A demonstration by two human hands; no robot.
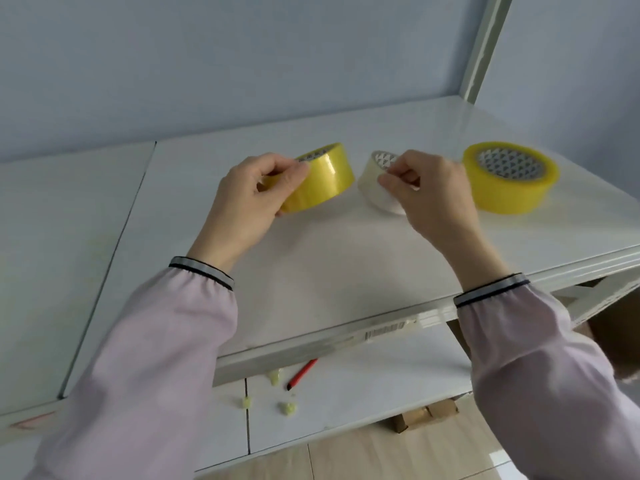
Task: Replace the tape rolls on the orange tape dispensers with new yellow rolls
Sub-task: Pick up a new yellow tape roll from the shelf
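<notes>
At a white shelf (346, 271), the left hand (256, 199) grips a tilted yellow tape roll (322, 178) while the right hand (429, 188) pinches a near-empty pale roll (375, 188); a second yellow roll (509, 181) lies flat just beside the right hand

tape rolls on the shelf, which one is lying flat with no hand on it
The yellow roll at far right: it lies flat, core facing up, untouched. The left hand holds the other yellow roll tilted; the right hand grips the whitish roll.
</notes>
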